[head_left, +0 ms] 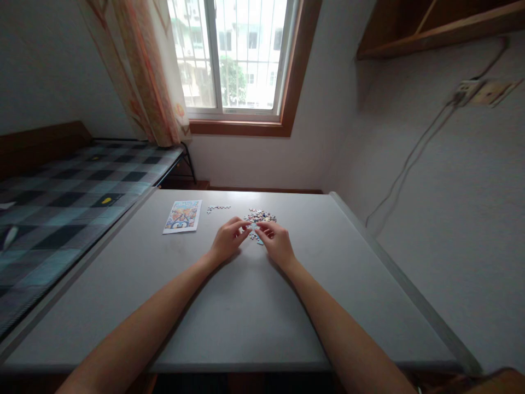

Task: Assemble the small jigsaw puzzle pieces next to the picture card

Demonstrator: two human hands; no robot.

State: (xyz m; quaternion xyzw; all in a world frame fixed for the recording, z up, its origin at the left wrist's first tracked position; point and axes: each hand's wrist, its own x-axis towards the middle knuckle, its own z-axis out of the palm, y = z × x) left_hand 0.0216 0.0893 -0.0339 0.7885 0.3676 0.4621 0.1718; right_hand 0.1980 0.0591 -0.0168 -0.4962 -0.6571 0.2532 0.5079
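Note:
My left hand (231, 238) and my right hand (277, 241) meet over the middle of the table, fingertips pinched close together. Between them is a light blue jigsaw puzzle piece (253, 226), which both hands grip; whether it is one piece or two joined is too small to tell. Just behind and below the fingers lies a heap of loose puzzle pieces (262, 215), partly hidden by the hands. To the left, a short row of joined puzzle pieces (219, 207) lies on the tabletop. Left of that row rests a printed picture sheet (183, 216) with colourful cartoon figures.
The grey-white table (229, 323) has raised edges at left and right. A bed with a checked cover (94, 180) stands along its left side. Behind are a window (233, 60) and a curtain (143, 71). A cable (404, 167) hangs down the right wall from a socket.

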